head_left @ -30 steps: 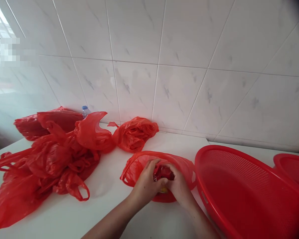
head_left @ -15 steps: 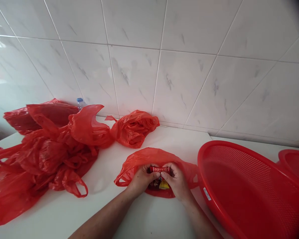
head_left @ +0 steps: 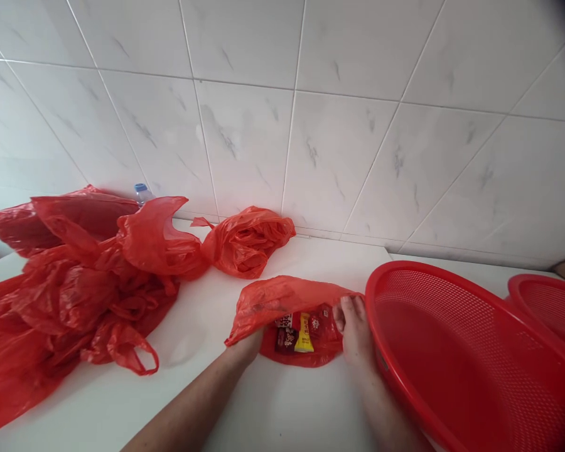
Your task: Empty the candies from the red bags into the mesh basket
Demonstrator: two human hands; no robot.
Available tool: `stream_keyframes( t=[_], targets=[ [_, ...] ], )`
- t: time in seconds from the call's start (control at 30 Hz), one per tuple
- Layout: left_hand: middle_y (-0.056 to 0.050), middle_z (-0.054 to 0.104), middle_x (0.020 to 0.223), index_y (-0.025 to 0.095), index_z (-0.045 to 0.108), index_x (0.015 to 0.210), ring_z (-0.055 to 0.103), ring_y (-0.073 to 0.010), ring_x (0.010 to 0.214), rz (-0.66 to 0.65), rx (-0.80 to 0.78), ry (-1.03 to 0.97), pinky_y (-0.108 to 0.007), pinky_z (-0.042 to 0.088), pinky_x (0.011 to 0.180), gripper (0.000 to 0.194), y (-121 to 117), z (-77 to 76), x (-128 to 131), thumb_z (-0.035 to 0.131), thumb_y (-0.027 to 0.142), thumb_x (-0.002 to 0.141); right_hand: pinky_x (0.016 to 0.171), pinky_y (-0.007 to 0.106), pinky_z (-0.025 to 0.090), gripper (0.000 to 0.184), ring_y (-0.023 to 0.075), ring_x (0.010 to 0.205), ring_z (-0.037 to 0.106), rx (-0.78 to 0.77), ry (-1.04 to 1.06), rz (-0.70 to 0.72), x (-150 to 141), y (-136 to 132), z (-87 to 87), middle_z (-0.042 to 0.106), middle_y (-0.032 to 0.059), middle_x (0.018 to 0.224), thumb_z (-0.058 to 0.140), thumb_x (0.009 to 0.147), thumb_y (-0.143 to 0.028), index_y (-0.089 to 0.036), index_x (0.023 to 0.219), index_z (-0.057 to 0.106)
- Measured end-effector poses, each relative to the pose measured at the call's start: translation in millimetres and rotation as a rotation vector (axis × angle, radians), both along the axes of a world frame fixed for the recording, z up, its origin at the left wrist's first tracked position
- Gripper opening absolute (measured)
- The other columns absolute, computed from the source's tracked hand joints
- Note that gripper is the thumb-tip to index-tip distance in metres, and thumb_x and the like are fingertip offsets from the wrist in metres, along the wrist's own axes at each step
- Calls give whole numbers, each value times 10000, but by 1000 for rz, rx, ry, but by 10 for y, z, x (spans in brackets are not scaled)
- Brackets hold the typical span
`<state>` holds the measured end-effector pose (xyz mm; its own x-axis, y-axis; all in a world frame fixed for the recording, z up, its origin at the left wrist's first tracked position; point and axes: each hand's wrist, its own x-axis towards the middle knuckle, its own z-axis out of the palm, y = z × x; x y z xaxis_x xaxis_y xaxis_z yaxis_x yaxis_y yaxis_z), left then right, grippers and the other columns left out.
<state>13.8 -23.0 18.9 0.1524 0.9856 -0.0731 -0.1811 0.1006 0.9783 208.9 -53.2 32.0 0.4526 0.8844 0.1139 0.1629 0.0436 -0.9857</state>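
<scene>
A small red plastic bag (head_left: 273, 300) lies open on the white counter (head_left: 282, 408) in front of me. Inside it lie several small wrapped sweets (head_left: 297, 331), red ones and a yellow one. My left hand (head_left: 247, 345) reaches under the bag's left flap, so its fingers are hidden by the plastic. My right hand (head_left: 355, 333) pinches the bag's right edge, close against the big red basket's rim.
A large red perforated plastic basket (head_left: 456, 351) stands at the right, with a second one (head_left: 548, 307) behind it. A crumpled red bag (head_left: 247, 242) lies by the tiled wall. A heap of red bags (head_left: 75, 276) covers the left, a bottle cap (head_left: 140, 188) showing behind.
Both hands were together in the bag's middle, holding a red sweet. Now they have moved apart to the bag's two sides, and the sweets lie uncovered inside.
</scene>
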Motion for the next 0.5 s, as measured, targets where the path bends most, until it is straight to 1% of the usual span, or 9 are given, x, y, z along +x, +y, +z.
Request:
stream_keyframes(
  t=[0.07,0.1,0.23,0.3,0.37,0.43,0.5],
  targets=[
    [-48,704,810,194,668,799,641,-293,857,8,-32,-69,-402,517,715,160,61,110,-4,679,319,699,514,224,383,340,105,495,415,-16,-21,26,18,19,3,441,-52,583,397,882,-506,-230,684,389],
    [-43,695,786,189,665,786,644,-279,835,12,-52,-104,-383,520,693,152,97,178,-4,685,303,688,526,230,395,327,114,515,443,-21,-37,44,16,26,3,472,-43,598,410,874,-508,-230,702,418],
    [-32,660,774,172,635,795,642,-191,756,28,-97,-200,-262,500,573,172,227,447,-11,665,320,712,625,274,448,261,179,683,568,-45,-135,152,-35,-5,24,629,17,750,547,793,-476,-217,814,577],
    [-24,644,736,166,623,780,631,-156,699,22,-127,-220,-224,479,529,180,251,533,-20,667,329,717,619,275,443,181,178,666,574,-71,-295,257,-73,-81,43,636,4,729,568,783,-407,-229,772,593],
    [-25,640,718,158,625,772,626,-144,670,-2,-155,-218,-214,477,519,189,239,576,-25,680,329,712,587,272,422,125,165,622,555,-92,-530,370,-108,-189,36,610,-14,685,574,780,-337,-235,708,569],
    [-36,649,742,154,637,791,630,-151,684,-33,-164,-204,-220,490,531,213,208,586,-20,695,340,706,605,290,423,84,186,681,566,-103,-756,418,-135,-302,-13,615,-1,752,627,734,-279,-230,718,560],
    [-44,656,782,156,645,821,631,-161,711,-57,-152,-182,-231,503,549,242,183,580,-6,703,359,703,679,337,444,148,240,809,582,-118,-916,413,-151,-390,-87,626,39,884,666,681,-218,-221,799,577]
  ],
)
